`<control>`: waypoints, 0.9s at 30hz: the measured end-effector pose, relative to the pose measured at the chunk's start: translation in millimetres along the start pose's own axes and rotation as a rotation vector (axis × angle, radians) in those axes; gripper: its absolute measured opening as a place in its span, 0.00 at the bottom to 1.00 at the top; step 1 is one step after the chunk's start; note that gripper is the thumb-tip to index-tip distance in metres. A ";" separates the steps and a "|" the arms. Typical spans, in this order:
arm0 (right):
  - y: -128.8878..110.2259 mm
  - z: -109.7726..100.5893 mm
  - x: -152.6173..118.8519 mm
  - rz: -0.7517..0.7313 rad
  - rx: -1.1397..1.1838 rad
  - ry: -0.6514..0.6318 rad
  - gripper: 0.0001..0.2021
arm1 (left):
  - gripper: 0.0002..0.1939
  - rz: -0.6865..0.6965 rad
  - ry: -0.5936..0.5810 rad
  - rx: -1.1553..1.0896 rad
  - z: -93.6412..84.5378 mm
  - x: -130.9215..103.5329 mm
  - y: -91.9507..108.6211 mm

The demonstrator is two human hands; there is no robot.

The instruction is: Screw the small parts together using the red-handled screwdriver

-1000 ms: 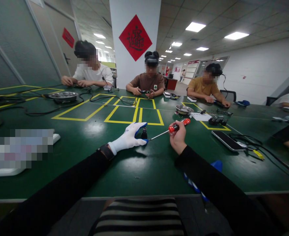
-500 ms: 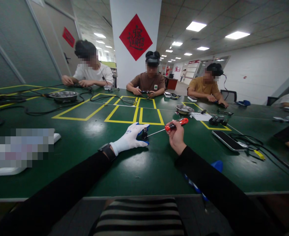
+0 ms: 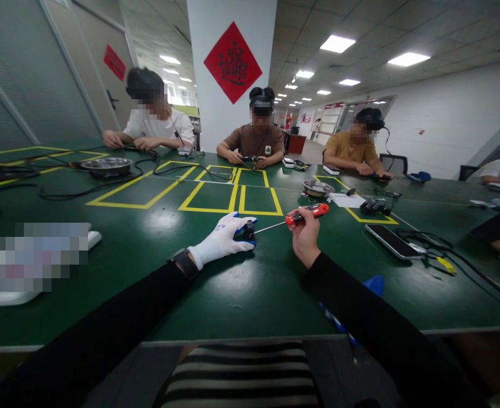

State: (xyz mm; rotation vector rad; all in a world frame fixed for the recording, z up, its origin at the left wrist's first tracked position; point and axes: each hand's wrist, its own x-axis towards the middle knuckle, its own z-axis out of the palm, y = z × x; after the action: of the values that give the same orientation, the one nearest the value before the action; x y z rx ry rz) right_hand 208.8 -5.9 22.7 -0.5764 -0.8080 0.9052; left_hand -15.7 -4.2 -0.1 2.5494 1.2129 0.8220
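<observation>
My left hand [image 3: 223, 239], in a white glove with blue fingertips, has its fingers around a small black part [image 3: 249, 229] that stands on the green table [image 3: 216, 300]. In my bare right hand [image 3: 306, 238] is a screwdriver [image 3: 307, 215] with a red and black handle. Its metal shaft points left, and the tip is at the side of the black part. Whether the tip touches the part or sits in it is too small to tell.
A phone [image 3: 392, 241] and cables lie at the right, a white object [image 3: 92, 239] at the left. Farther back are metal bowls [image 3: 318, 188], black parts [image 3: 375, 207] and paper. Something blue [image 3: 374, 285] lies by my right sleeve. Several people sit around the table.
The whole view has shifted slightly. My left fingers look a little closer around the black part, and the screwdriver is still at its side in my right hand.
</observation>
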 end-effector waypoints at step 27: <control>0.7 -1.3 -0.8 -0.013 0.010 -0.045 0.05 | 0.35 0.016 0.030 0.015 -1.1 -1.0 3.9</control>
State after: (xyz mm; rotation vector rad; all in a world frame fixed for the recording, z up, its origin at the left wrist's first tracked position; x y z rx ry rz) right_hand 209.2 -6.3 21.1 -0.5432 -0.8468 0.9120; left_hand -14.3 -7.5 2.0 2.5710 1.2126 0.8609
